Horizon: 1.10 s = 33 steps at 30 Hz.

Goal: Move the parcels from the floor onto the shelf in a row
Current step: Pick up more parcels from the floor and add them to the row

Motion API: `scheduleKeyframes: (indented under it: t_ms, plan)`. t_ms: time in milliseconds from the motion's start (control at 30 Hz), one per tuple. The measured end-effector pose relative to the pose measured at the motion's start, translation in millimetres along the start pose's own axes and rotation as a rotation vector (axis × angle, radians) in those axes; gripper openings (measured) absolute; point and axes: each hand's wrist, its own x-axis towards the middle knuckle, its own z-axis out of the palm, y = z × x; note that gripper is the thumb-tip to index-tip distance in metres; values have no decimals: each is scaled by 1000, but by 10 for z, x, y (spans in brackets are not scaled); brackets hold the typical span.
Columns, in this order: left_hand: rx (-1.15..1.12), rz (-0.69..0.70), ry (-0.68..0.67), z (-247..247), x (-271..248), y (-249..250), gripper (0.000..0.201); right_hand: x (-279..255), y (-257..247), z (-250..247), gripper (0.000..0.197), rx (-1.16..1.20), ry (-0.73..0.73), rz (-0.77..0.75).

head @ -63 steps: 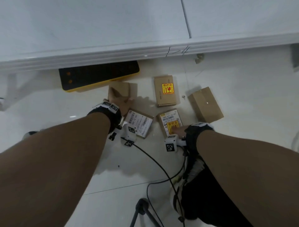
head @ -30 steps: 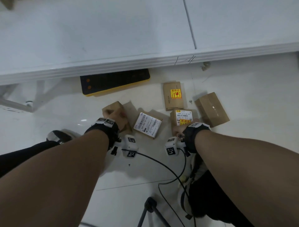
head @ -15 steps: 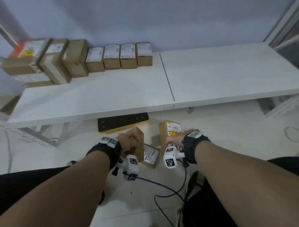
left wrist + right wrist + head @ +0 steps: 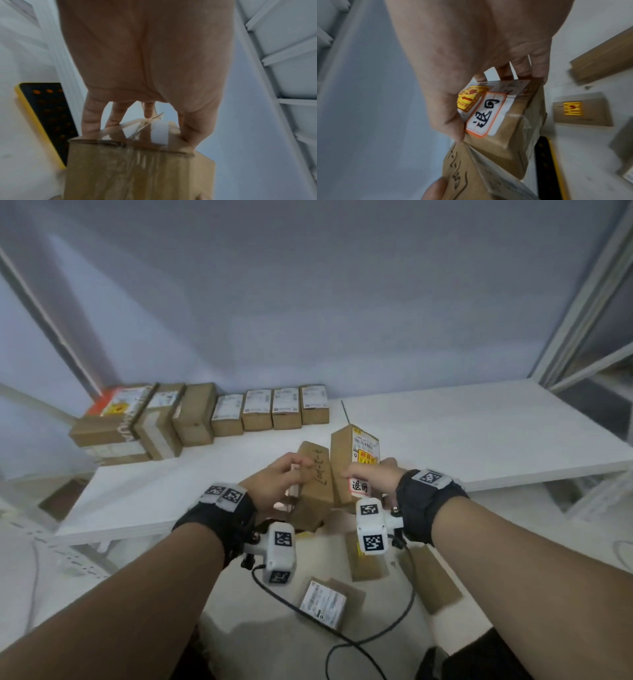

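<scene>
Two parcels in the air, bound for the end of the row on the shelf

The left hand [image 4: 274,481] has its grip curled round a plain brown parcel [image 4: 315,474] with handwriting on its side, and the right hand [image 4: 373,477] pinches a labelled parcel [image 4: 356,463] bearing a yellow sticker; both boxes are carried upright, side by side and touching, above the front edge of the white shelf [image 4: 479,433]. A row of parcels [image 4: 270,409] already stands along the wall at the shelf's back left. Three more parcels [image 4: 323,604] lie on the floor [image 4: 239,628] below. The carry step appears to be under way; the next move likely calls for reaching forward and setting both boxes down just beside the row's right end, upright and in line.
</scene>
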Motion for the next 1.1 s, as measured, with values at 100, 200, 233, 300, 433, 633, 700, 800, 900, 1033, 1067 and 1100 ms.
scheduleKeyframes:
  t_ms: [100,200,233,300,433,633,700,800,900,1033,1067,1100]
  plan:
    - [-93,84,6,-147,190,148,44,190,-237,-51,51,52,8,-36]
    - [-200,93,52,-237,425,214,55,471,-348,-13,74,78,25,-42]
    - [-253,81,71,-255,502,210,56,543,-350,18,81,88,29,-37]
    - [-349,50,89,-281,649,164,54,678,-309,87,89,107,22,-26]
    - [-456,8,67,-359,914,28,48,886,-339,155,88,148,-21,7]
    - [-553,32,-7,-422,902,39,46,897,-463,77,86,250,-80,-45]
    - [-569,47,-16,-411,852,51,47,842,-469,71,84,287,-103,-53]
    - [-577,5,-4,-386,774,67,47,724,-483,90,78,327,-166,-50]
    - [-495,-84,-36,-357,684,103,48,622,-491,90,70,335,-173,-49]
    - [-373,-118,-136,-336,611,147,59,590,-481,71,73,328,-142,-50]
    - [-350,-113,-137,-340,618,150,61,592,-476,59,74,326,-139,-55]
    - [-339,-111,-126,-343,626,146,62,603,-468,52,74,321,-132,-60]
